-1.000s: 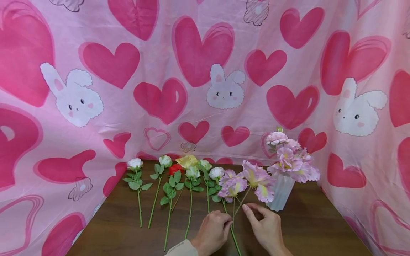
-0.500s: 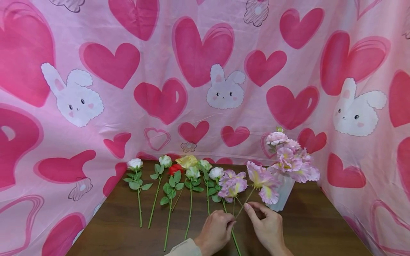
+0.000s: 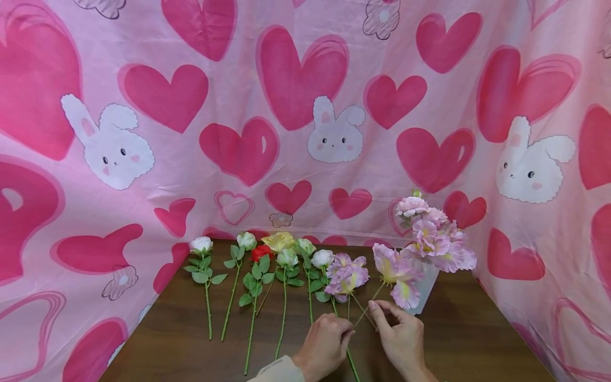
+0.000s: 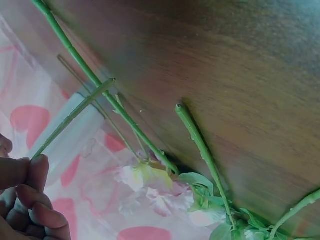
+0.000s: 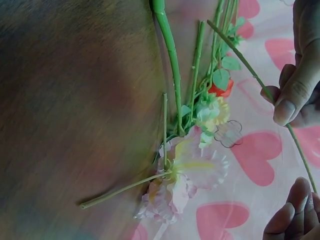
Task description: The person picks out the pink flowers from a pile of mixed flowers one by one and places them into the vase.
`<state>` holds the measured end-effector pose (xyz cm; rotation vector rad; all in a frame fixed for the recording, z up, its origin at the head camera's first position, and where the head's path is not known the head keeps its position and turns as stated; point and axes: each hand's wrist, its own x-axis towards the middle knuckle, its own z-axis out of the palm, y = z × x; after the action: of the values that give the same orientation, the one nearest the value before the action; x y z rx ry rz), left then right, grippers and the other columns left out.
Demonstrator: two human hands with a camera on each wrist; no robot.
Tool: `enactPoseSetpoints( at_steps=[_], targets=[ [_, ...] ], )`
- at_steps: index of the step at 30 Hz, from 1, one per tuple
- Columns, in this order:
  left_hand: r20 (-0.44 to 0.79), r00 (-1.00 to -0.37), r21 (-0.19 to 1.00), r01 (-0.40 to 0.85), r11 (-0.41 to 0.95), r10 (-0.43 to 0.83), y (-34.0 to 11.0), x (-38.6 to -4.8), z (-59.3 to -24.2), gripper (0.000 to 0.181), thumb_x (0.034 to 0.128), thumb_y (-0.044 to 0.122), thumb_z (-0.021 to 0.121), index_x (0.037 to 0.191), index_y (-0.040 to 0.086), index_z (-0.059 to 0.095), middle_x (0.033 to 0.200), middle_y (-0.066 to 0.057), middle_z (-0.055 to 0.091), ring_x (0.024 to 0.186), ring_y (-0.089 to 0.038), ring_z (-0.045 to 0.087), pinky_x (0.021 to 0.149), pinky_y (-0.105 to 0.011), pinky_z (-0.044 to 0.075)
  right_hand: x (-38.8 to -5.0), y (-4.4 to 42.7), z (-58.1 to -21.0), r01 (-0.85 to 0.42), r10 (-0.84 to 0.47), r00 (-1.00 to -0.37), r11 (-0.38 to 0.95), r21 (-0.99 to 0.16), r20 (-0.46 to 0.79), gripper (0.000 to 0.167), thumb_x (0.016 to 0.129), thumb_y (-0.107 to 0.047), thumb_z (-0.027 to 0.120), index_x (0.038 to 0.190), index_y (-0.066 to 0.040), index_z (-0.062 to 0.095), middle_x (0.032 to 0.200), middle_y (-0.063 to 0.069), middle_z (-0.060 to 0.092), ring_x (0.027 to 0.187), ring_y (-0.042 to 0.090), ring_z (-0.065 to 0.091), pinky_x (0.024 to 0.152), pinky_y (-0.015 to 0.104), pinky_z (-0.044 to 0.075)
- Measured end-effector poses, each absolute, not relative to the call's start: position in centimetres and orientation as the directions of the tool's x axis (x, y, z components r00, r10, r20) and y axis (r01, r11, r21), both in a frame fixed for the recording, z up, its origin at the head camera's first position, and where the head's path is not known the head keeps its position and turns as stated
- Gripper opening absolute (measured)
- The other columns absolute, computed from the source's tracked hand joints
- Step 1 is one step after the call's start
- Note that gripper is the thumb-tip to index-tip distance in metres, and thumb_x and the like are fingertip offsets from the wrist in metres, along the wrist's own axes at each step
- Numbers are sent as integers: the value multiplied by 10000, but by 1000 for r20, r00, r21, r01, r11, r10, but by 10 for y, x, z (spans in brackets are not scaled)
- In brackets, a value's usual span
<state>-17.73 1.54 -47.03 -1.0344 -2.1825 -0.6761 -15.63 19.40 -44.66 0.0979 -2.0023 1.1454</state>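
Observation:
In the head view, my left hand [image 3: 324, 345] pinches the lower stem of a pink-and-yellow flower [image 3: 393, 268], and my right hand [image 3: 401, 337] pinches the same stem higher up, below the bloom. The stem leans right, its bloom overlapping the white vase [image 3: 429, 289]. Seen from the left wrist, the stem's cut end [image 4: 107, 85] sticks out past my left hand [image 4: 32, 205]. The right wrist view has my left hand [image 5: 297, 85] above and my right hand [image 5: 295, 212] below along the stem. A similar pink bloom [image 3: 347, 278] lies beside my hands.
Pink flowers [image 3: 431, 239] stand in the vase at the back right. White roses [image 3: 201, 244], a red rose [image 3: 261, 253] and a yellow flower [image 3: 278, 241] lie in a row on the brown table [image 3: 176, 339], stems toward the front. A heart-patterned cloth [image 3: 286, 175] hangs behind.
The held flower has shifted right and slightly down, its bloom now overlapping more of the vase. Both hands have moved a little to the right, still pinching the stem.

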Motion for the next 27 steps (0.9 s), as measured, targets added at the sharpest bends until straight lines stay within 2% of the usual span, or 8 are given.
enactPoseSetpoints(
  at_steps=[8, 14, 19, 23, 27],
  targets=[
    [708, -496, 171, 811, 559, 503, 15, -176, -470, 115, 852, 83, 811, 828, 182, 759, 785, 137, 722, 690, 20, 553, 709, -166, 446, -157, 193, -446, -391, 323, -695, 579, -715, 642, 133, 845, -99, 849, 785, -195, 780, 551, -99, 629, 464, 27, 563, 520, 167, 427],
    [702, -499, 177, 813, 554, 508, 16, -175, -468, 90, 866, 101, 809, 845, 180, 771, 797, 137, 727, 697, 25, 557, 704, -156, 435, -156, 192, -446, -381, 319, -689, 604, -700, 651, 147, 861, -99, 834, 764, -191, 773, 579, -63, 663, 459, 17, 564, 535, 166, 419],
    [686, -527, 203, 801, 564, 501, 17, -175, -467, 72, 886, 164, 809, 845, 196, 759, 786, 157, 705, 695, 42, 548, 700, -154, 431, -154, 191, -444, -441, 299, -668, 579, -686, 682, 159, 869, -51, 814, 770, -165, 765, 633, -97, 687, 469, 50, 580, 494, 164, 418],
    [683, -555, 231, 781, 580, 475, 15, -177, -470, 84, 880, 235, 824, 852, 203, 752, 767, 155, 685, 692, 59, 545, 696, -170, 445, -154, 194, -443, -504, 272, -629, 571, -648, 728, 162, 861, 3, 803, 785, -133, 759, 637, -90, 683, 470, 46, 573, 435, 159, 395],
    [689, -584, 285, 762, 581, 429, 12, -180, -474, 127, 872, 262, 833, 835, 185, 740, 738, 127, 666, 677, 64, 517, 661, -170, 435, -154, 197, -442, -568, 245, -548, 593, -571, 800, 165, 816, 62, 811, 807, -97, 764, 598, -34, 665, 472, 9, 560, 428, 155, 382]
  ],
)
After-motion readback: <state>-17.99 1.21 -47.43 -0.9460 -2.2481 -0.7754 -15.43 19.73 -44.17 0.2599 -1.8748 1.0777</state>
